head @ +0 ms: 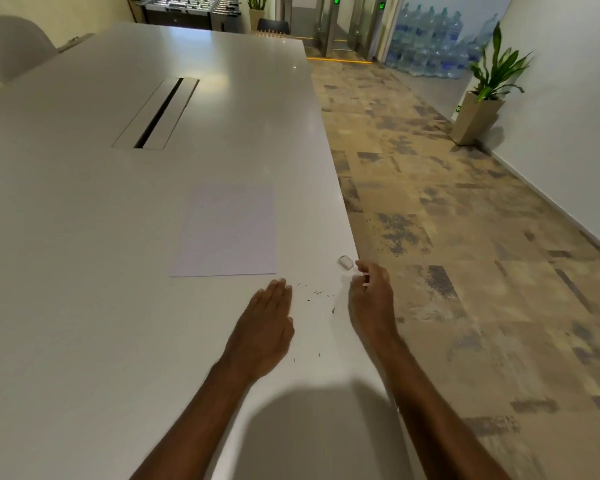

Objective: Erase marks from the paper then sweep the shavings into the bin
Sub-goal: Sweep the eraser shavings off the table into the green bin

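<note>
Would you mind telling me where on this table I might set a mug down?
Bare: the table left of the paper, up to the slot. Crowded: the right edge, with shavings, eraser and both hands.

- Two bare forearms enter the head view from about 6 o'clock; no sleeve shows on either one up to the bottom edge.
- The left hand (pixel 262 336) wears nothing: no glove, ring, watch or band visible at the wrist.
- The right hand (pixel 371 301), toward 3 o'clock of the left, is likewise ungloved, its wrist unadorned.
- Both forearms are slim and long, widening slightly toward the elbow.
- The rest of the person is out of view.
</note>
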Demonstrator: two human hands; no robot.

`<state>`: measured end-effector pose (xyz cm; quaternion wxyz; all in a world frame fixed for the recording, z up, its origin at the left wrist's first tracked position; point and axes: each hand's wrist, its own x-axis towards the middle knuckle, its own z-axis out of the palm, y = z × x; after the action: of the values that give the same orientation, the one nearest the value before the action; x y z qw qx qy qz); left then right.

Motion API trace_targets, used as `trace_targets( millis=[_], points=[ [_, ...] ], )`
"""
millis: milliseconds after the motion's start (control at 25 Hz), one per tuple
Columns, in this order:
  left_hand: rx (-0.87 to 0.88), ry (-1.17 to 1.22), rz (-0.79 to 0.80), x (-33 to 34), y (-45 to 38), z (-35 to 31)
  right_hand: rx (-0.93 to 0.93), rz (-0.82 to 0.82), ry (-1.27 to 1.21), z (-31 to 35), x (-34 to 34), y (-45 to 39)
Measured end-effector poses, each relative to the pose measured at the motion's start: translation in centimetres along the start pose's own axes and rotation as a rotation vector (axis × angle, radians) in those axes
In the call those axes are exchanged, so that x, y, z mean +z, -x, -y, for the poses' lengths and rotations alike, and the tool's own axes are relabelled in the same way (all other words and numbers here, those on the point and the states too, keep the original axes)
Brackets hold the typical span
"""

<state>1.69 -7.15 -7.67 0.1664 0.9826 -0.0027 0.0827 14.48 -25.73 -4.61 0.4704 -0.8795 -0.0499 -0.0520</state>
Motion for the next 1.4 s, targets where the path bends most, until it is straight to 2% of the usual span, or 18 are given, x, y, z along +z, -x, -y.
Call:
trace_targets(
  millis=[120, 200, 280, 360, 400, 480, 560, 600, 720, 760, 840, 920, 1000, 1040, 1120, 1200, 1320, 1400],
  points=[
    [0.088, 0.311, 0.056, -0.6, 0.7, -2.6, -0.189, 0.129, 0.17, -1.3, 0.4, 2.9],
    [-0.044, 0.573, 0.049, -1.1, 0.5, -3.7, -0.218, 0.253, 0.293, -2.1, 1.1, 2.7],
    [-0.188, 0.559, -0.043, -1.1, -0.5, -3.4, -0.251, 0.368, 0.446, -1.9, 1.3, 2.0],
    [-0.207, 0.365, -0.001, -0.9, -1.1, -3.2, -0.387, 0.477, 0.546, -1.9, 1.0, 2.7],
    [-0.191, 0.365, 0.035, -0.6, -1.0, -3.5, -0.445, 0.541, 0.512, -1.9, 0.6, 3.4],
    [-0.201, 0.671, 0.015, -0.4, -0.9, -4.7, -0.417, 0.637, 0.311, -1.8, -1.0, 4.9],
    [-0.303, 0.862, -0.139, -0.6, -1.3, -5.1, -0.329, 0.578, 0.108, -1.3, -1.6, 4.6],
    [-0.337, 0.828, -0.173, -0.5, -1.9, -5.0, -0.31, 0.515, 0.075, -1.0, -1.2, 3.6],
    [-0.307, 0.448, -0.026, 0.5, -4.1, -4.7, -0.358, 0.515, 0.221, -0.3, 0.7, 0.6],
    [-0.286, 0.429, 0.02, 1.0, -4.5, -4.7, -0.407, 0.551, 0.274, -0.5, 1.1, 0.3],
    [-0.327, 0.64, -0.024, 1.7, -4.5, -5.3, -0.469, 0.631, 0.276, -1.3, 0.3, 1.1],
    [-0.448, 0.932, -0.213, 1.4, -3.8, -6.4, -0.478, 0.689, 0.16, -1.9, -1.6, 2.9],
    [-0.543, 1.106, -0.412, 0.6, -3.5, -6.9, -0.422, 0.642, 0.032, -2.0, -2.7, 3.6],
    [-0.598, 1.126, -0.422, 0.4, -3.9, -6.8, -0.402, 0.576, 0.033, -1.8, -2.5, 3.2],
    [-0.615, 0.957, -0.269, 0.2, -4.8, -6.8, -0.372, 0.509, 0.142, -1.1, -1.4, 1.6],
    [-0.529, 0.724, -0.137, 0.8, -4.9, -7.2, -0.411, 0.551, 0.283, -0.7, -0.6, 1.3],
    [-0.567, 1.061, -0.236, 0.8, -3.6, -8.0, -0.515, 0.686, 0.301, -1.2, -1.5, 3.6],
    [-0.603, 1.317, -0.375, -0.2, -2.1, -8.4, -0.452, 0.75, 0.16, -1.6, -3.2, 5.5]
  ],
)
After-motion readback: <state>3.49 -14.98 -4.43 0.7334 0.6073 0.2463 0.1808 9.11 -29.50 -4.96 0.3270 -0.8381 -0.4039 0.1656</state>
